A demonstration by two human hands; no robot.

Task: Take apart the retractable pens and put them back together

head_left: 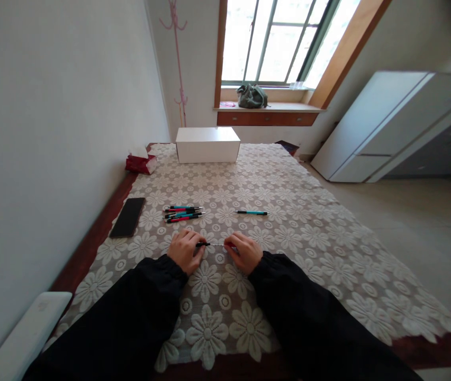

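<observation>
The pen [209,244] lies between both hands, long axis running 9 to 3 o'clock; the left hand [185,250] pinches its dark end; the right hand [243,252] pinches the other end. Both hands rest on the counter [308,233], equally near; the spare pens [183,212] lie at 11 o'clock.

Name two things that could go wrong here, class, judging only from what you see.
1. The thin refill stretched between the left hand and right hand might bend or snap if squeezed.
2. A sleeve sweeping forward could roll the bundle of pens or the lone pen across the lace tablecloth.
</observation>
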